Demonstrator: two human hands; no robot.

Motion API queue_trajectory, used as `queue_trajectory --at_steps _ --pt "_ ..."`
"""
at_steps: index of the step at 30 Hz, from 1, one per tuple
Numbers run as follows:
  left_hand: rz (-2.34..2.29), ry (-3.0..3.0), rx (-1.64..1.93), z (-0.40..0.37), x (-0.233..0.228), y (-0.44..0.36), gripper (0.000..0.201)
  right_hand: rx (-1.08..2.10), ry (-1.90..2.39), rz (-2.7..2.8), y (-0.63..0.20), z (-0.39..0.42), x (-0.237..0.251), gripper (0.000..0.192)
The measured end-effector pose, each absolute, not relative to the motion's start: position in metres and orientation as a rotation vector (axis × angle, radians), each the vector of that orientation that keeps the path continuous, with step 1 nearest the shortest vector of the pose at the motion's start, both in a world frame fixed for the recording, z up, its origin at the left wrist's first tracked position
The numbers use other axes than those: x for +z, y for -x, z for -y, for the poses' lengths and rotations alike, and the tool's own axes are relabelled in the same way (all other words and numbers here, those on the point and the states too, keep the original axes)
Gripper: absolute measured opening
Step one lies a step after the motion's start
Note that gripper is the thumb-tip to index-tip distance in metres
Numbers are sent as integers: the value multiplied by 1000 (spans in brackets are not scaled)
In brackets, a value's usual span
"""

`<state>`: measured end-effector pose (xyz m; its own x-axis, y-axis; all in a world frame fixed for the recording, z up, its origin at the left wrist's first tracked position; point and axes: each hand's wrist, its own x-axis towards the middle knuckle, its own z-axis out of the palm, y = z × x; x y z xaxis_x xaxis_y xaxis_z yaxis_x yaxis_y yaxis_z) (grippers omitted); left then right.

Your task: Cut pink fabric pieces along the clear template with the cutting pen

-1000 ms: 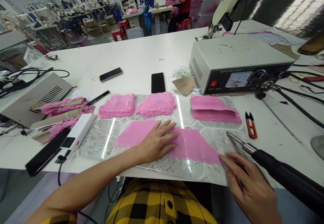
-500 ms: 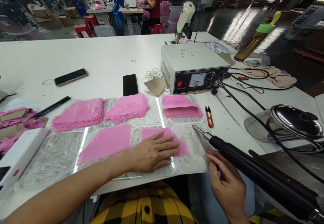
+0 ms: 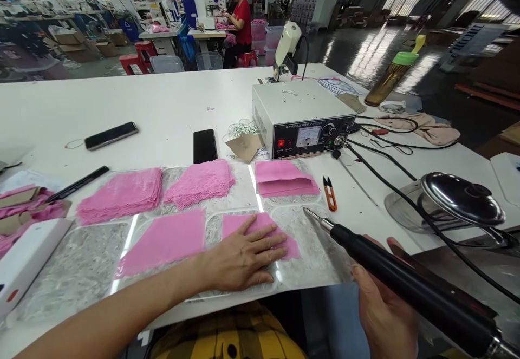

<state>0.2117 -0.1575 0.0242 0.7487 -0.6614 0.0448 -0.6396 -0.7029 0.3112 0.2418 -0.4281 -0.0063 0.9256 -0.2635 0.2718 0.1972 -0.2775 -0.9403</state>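
My left hand (image 3: 246,256) lies flat with spread fingers on a pink cloth piece (image 3: 260,222), covering part of it. Left of it is another flat pink cloth piece (image 3: 170,240) with a slanted side. On the right, a thick black handpiece (image 3: 390,261) with a pointed metal tip slants over the table edge. My right hand (image 3: 384,305) is under and around its handle, thumb on the near side and fingertips showing beyond it. Those fingers look extended and apart, not closed on the handle. Orange-handled thread snips (image 3: 330,194) lie near the tip.
Behind the cloth pieces are pink fabric stacks (image 3: 122,194) and a folded pink piece (image 3: 286,179). A control box (image 3: 309,115) stands at the back, its cables (image 3: 385,180) running right. Phones (image 3: 205,145), a white device (image 3: 34,261) and a lidded glass dish (image 3: 406,207) surround the work area.
My right hand has moved right and up from below the handpiece, and its fingers have opened around the handle. The left hand stays on the cloth. The view has tilted slightly up.
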Motion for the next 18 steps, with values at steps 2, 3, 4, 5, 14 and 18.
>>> queue_trajectory --at_steps 2,3,4,5,14,18 --pt "1000 -2630 -71 159 22 -211 55 -493 1812 0 -242 429 -4 64" --pt "1001 -2629 -62 160 22 -210 56 -508 1801 15 -243 429 -4 61" --pt "1001 -2632 -55 160 22 -210 56 -516 1785 30 -244 430 -4 58" --pt "1001 -2636 -50 161 22 -209 56 -522 1771 42 -245 430 -5 55" --pt "1009 -2682 -40 164 24 -208 54 -596 1353 3 -271 403 9 46" --pt "995 -2668 -6 165 19 -207 54 -628 1359 140 -276 424 12 55"
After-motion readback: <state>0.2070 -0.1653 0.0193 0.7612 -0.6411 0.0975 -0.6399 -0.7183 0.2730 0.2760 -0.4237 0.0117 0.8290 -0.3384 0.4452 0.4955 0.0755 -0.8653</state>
